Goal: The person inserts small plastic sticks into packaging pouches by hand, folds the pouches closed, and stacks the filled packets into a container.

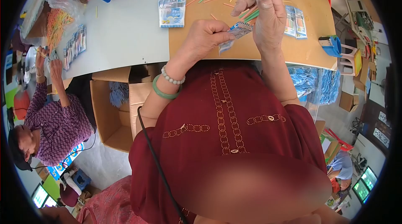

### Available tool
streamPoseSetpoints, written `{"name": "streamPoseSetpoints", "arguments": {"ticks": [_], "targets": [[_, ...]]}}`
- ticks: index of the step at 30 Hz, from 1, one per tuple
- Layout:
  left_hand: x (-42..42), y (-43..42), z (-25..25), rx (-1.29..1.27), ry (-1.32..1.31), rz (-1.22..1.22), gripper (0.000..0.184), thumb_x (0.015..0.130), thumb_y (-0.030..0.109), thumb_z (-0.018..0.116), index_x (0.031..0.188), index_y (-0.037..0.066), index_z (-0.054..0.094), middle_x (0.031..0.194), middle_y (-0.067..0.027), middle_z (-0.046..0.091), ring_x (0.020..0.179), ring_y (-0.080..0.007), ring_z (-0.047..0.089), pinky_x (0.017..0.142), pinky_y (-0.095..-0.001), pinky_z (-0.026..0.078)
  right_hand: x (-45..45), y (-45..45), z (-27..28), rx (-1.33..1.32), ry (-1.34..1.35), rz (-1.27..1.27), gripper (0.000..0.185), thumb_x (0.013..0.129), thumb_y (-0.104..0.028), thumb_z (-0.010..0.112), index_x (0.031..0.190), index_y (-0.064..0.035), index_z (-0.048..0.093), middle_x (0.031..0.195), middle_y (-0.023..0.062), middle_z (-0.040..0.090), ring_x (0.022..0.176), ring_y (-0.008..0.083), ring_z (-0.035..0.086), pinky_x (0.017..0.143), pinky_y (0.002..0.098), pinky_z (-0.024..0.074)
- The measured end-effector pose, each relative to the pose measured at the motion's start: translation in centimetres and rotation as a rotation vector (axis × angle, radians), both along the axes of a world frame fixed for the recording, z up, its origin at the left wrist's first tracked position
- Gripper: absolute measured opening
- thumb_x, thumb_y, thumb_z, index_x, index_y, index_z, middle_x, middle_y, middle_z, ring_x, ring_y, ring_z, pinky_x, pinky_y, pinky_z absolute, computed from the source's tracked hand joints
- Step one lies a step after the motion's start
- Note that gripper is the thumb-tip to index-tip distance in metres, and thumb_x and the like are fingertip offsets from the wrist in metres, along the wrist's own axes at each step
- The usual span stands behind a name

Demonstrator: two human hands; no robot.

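Head view: held green sticks [252, 15] slant up rightward.

Two bare hands [205, 37]; between them, one small blue-and-white printed packet [240, 30]. One flat blue-and-white packet [172, 11] at left; probably two blue-striped packets [300, 23] at right, partly hidden. One smooth green bangle [164, 93], one pale beaded bracelet [172, 78].

Shiny grey floor [109, 162] shows, with lit screens [368, 178] at both sides.
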State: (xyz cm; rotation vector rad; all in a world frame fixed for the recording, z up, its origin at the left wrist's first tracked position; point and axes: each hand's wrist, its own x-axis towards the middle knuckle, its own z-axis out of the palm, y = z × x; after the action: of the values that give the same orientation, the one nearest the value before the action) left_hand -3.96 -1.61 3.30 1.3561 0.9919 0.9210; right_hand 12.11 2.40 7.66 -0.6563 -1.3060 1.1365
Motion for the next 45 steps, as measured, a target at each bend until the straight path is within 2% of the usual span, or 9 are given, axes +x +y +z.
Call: {"name": "streamPoseSetpoints", "arguments": {"ticks": [7, 11, 19, 23, 32, 35, 38, 40, 45], "targets": [[0.1, -0.2, 0.1, -0.099, -0.127, -0.036, 0.011, 0.082, 0.01, 0.07, 0.081, -0.002, 0.068, 0.07, 0.0025, 0.061, 0.067, -0.0036, 0.052, 0.06, -0.0191, 0.042, -0.5, -1.0, 0.4, 0.106, -0.191, -0.105, 0.029, 0.098, -0.029, 0.045, 0.087, -0.0027, 0.05, 0.072, 0.0128, 0.064, 0.066, 0.0158, 0.061, 0.066, 0.0271, 0.0478], [0.3, -0.3, -0.1, -0.147, -0.166, -0.038, 0.012, 0.082, 0.01, 0.069, 0.084, -0.002, 0.068, 0.073, 0.0017, 0.062, 0.068, -0.0038, 0.053, 0.061, -0.0191, 0.043, -0.2, -1.4, 0.2, 0.114, -0.236, -0.148, 0.029, 0.099, -0.028, 0.044, 0.087, -0.0025, 0.05, 0.073, 0.0133, 0.064, 0.066, 0.0155, 0.06, 0.065, 0.0266, 0.0479], [0.3, -0.5, 0.0, -0.117, -0.182, -0.035, 0.016, 0.082, 0.015, 0.07, 0.088, 0.0, 0.068, 0.072, 0.0036, 0.058, 0.066, -0.0033, 0.049, 0.059, -0.0187, 0.04, 1.0, -1.6, -0.9, -0.177, -0.004, -0.077, 0.026, 0.098, -0.025, 0.045, 0.086, -0.0026, 0.05, 0.07, 0.0146, 0.062, 0.066, 0.0201, 0.062, 0.064, 0.0309, 0.0515], [0.4, -0.6, 0.2, -0.14, -0.208, -0.028, 0.016, 0.082, 0.015, 0.07, 0.087, 0.0, 0.068, 0.073, 0.0037, 0.058, 0.067, -0.0035, 0.049, 0.059, -0.0193, 0.04, 1.0, -1.6, -1.0, -0.201, 0.088, -0.047, 0.025, 0.098, -0.025, 0.045, 0.086, -0.0036, 0.05, 0.072, 0.0151, 0.063, 0.065, 0.022, 0.062, 0.064, 0.033, 0.0521], [0.4, -0.5, 0.2, -0.124, -0.21, -0.02, 0.014, 0.082, 0.015, 0.07, 0.085, 0.001, 0.068, 0.071, 0.0043, 0.057, 0.067, -0.0035, 0.049, 0.059, -0.0194, 0.039, 1.3, -1.3, -1.7, -0.119, 0.13, -0.034, 0.017, 0.095, -0.021, 0.052, 0.089, -0.0049, 0.052, 0.07, 0.0082, 0.059, 0.066, 0.0186, 0.057, 0.069, 0.0354, 0.0496], [0.5, -0.4, -0.2, -0.122, -0.229, -0.015, 0.014, 0.082, 0.014, 0.07, 0.084, 0.001, 0.067, 0.072, 0.0042, 0.057, 0.067, -0.0031, 0.048, 0.059, -0.019, 0.039, 1.3, -1.4, -1.6, -0.088, 0.063, -0.04, 0.019, 0.096, -0.023, 0.051, 0.089, -0.0049, 0.052, 0.074, 0.0096, 0.061, 0.066, 0.0173, 0.057, 0.069, 0.0332, 0.0485], [0.5, -0.2, -0.4, -0.007, -0.19, 0.024, 0.014, 0.082, 0.011, 0.069, 0.084, -0.003, 0.069, 0.072, 0.0011, 0.063, 0.067, -0.0033, 0.053, 0.059, -0.0196, 0.043, 1.1, -1.6, -1.3, -0.167, -0.06, -0.027, 0.024, 0.097, -0.025, 0.047, 0.088, -0.0042, 0.052, 0.081, 0.0114, 0.064, 0.075, 0.0159, 0.056, 0.074, 0.0306, 0.047], [0.7, -0.1, -0.4, 0.039, -0.182, 0.056, 0.014, 0.083, 0.011, 0.069, 0.086, -0.003, 0.069, 0.072, 0.0008, 0.063, 0.068, -0.0036, 0.054, 0.06, -0.0198, 0.044, 0.8, -1.4, -1.5, -0.067, -0.244, -0.035, 0.03, 0.099, -0.028, 0.043, 0.085, -0.0029, 0.051, 0.091, 0.0122, 0.065, 0.084, 0.0134, 0.055, 0.078, 0.0275, 0.0445], [1.2, -0.1, -0.8, 0.004, -0.3, 0.098, 0.014, 0.086, 0.011, 0.065, 0.09, -0.003, 0.068, 0.074, 0.0013, 0.063, 0.071, -0.0044, 0.056, 0.063, -0.0207, 0.047, 0.6, -1.4, -1.5, -0.098, -0.416, 0.06, 0.031, 0.099, -0.028, 0.041, 0.088, -0.0008, 0.052, 0.103, 0.0108, 0.063, 0.091, 0.0137, 0.053, 0.085, 0.0288, 0.0421]]}}
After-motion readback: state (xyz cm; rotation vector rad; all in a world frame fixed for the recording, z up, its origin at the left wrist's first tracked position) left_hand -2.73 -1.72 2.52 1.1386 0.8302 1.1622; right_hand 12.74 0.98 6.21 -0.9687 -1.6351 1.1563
